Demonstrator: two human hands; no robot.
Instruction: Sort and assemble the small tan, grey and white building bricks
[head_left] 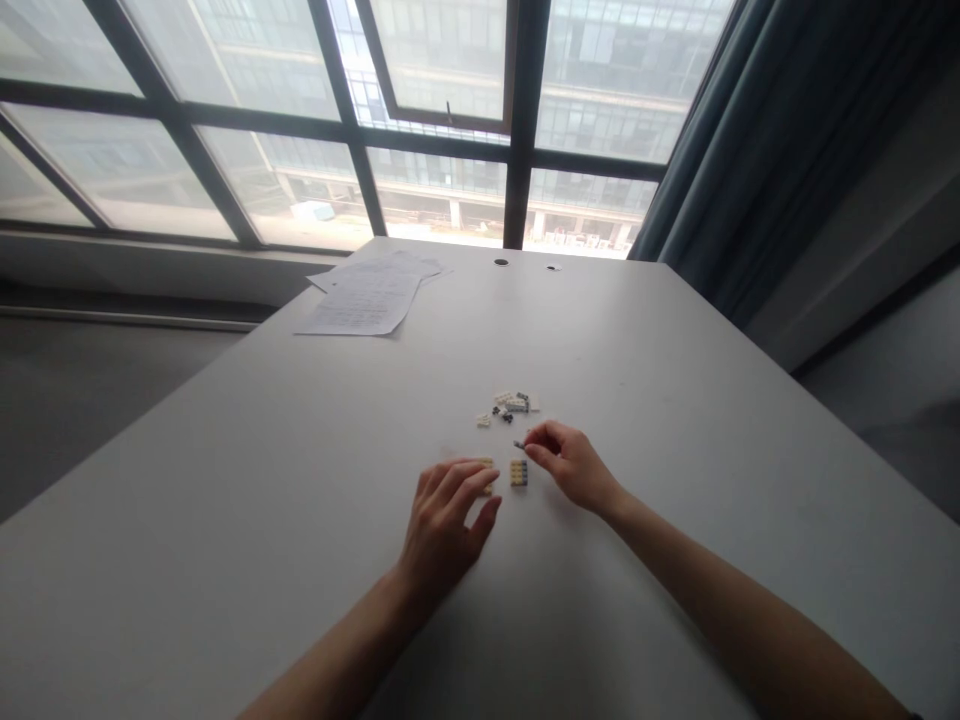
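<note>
My right hand (570, 462) pinches a tiny dark brick (518, 444) between thumb and forefinger, just above the white table (225, 480). A small tan and blue brick assembly (518, 473) lies on the table directly below it. My left hand (447, 520) rests on the table with fingers spread over a tan brick piece (487, 464), touching it. A small pile of loose white, grey and dark bricks (508, 406) lies a little farther away.
Printed paper sheets (371, 295) lie at the table's far left corner. Two cable holes (501, 262) sit near the far edge. A large window and a dark curtain (750, 150) stand behind the table.
</note>
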